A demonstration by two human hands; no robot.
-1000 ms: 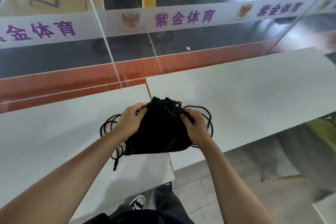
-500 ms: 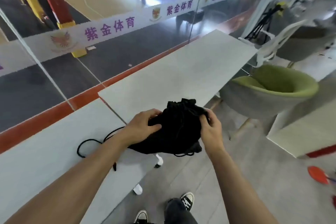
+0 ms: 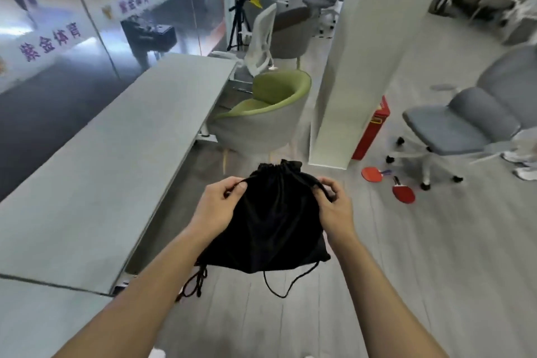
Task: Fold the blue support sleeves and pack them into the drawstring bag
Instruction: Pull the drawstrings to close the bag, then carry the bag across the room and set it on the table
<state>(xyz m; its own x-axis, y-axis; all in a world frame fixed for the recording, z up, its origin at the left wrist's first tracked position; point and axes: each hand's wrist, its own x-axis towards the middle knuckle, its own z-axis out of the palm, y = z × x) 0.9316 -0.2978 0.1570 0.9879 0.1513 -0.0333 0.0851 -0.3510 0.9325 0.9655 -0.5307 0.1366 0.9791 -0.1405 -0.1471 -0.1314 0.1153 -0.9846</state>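
A black drawstring bag hangs in the air in front of me, above the floor and to the right of the table. Its mouth is cinched together at the top. My left hand pinches the cord at the bag's upper left. My right hand pinches the cord at the upper right. Black cord loops dangle below the bag's bottom edge. No blue support sleeves show anywhere; whether any are inside the bag cannot be seen.
A long grey table runs along the left by a glass wall. Ahead stand a green tub chair, a white pillar and a grey office chair. Two red table-tennis paddles lie on the floor.
The bag has come off the table and now hangs over the floor. My view has swung right. Both hands have shifted from the bag's cloth to its cords.
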